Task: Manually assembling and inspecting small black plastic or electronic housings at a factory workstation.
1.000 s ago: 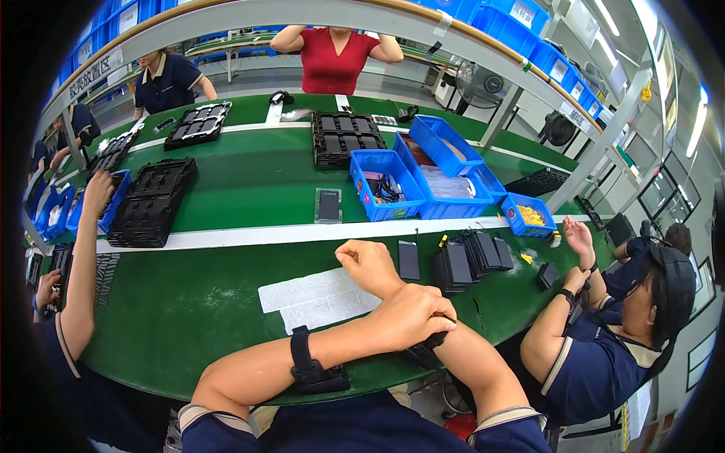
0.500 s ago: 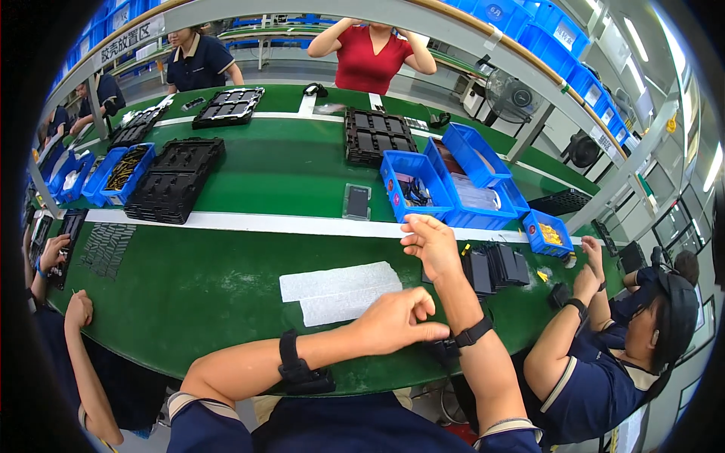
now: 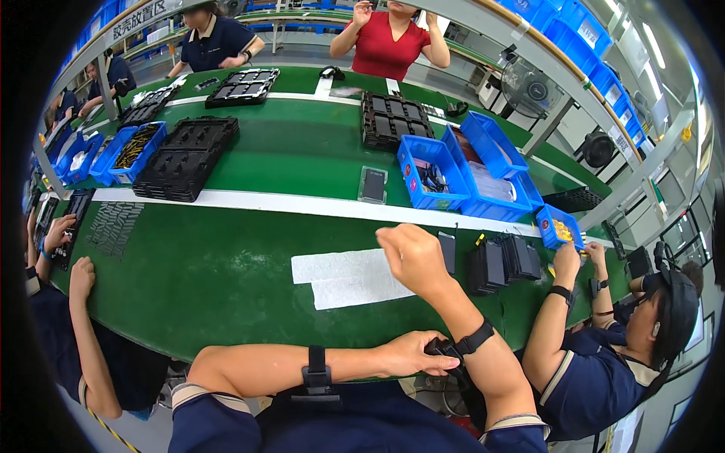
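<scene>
My left hand is closed on a small black device that sits on the wrist strap of my right arm. Its thumb presses along the device's near side. Raised above the green table, my right hand is curled into a loose fist, its fingertips partly hidden and slightly blurred. Beneath and left of that fist lie overlapping white textured sheets. To its right stand stacks of thin black rectangular units. A second black device on a strap is worn on my left forearm.
Blue bins with cables and parts stand beyond my hands, beside a black tray. Stacked black trays and a bin of yellow-black parts are at left. A co-worker works close on my right; another person's hand rests at left.
My left hand has moved down and right and taken hold of the device on my right wrist. My right hand has lowered slightly toward me, its fingers curling in. The view has shifted.
</scene>
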`<state>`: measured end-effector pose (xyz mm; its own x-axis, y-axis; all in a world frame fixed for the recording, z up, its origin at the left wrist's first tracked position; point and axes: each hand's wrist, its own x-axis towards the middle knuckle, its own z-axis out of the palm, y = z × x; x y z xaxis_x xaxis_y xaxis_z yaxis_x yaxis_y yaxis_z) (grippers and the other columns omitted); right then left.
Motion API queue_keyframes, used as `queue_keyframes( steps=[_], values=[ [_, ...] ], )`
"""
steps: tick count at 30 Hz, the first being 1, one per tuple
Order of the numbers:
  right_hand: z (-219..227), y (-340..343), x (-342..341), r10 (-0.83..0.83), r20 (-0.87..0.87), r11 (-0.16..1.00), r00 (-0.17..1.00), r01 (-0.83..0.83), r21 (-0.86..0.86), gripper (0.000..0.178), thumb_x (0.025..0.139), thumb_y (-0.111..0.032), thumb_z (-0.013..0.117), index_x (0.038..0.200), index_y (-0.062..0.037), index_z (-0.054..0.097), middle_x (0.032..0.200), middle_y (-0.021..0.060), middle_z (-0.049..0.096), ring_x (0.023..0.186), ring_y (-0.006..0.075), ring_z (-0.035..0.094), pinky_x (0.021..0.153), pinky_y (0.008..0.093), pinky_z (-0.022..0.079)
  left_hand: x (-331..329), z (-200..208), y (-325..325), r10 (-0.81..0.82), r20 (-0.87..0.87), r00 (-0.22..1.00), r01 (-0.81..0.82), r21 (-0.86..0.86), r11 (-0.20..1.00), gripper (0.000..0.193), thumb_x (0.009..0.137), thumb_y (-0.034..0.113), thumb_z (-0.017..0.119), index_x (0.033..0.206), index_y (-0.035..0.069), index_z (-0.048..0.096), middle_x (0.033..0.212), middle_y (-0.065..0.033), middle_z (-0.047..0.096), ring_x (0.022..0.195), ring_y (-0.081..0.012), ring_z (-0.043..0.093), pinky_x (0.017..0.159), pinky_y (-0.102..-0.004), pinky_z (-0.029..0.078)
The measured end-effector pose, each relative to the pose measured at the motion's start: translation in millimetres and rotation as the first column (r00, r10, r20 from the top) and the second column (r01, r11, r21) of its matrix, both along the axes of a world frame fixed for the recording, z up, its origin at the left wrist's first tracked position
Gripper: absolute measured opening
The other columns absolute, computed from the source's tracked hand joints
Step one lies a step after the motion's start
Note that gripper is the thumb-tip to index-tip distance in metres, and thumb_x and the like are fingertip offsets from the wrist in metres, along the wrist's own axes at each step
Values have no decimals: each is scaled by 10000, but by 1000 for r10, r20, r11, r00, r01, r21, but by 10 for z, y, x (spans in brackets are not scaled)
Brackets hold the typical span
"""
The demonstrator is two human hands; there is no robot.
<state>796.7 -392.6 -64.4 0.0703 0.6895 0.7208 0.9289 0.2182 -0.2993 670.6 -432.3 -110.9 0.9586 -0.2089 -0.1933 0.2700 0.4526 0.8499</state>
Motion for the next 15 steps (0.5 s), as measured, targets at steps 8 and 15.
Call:
queue_keyframes(
  steps=[8,15],
  values=[
    [83,-137,-184,117,-405,984,907,-161,-75,98,803,-13,624,890,19,656,717,87,644,634,149,619,563,253,489,-43,-50,-77,-20,99,995,-7,267,964,497,822,351,681,1128,2,504,941,-86,611,845,-135,608,756,-263,494],
    [126,-148,-82,98,-916,970,389,-245,0,159,874,-99,588,966,19,643,744,62,640,629,91,589,587,222,483,-145,122,-68,31,180,983,-131,580,804,584,790,428,682,1149,2,507,917,-145,629,780,-208,607,731,-301,470]
  ],
)
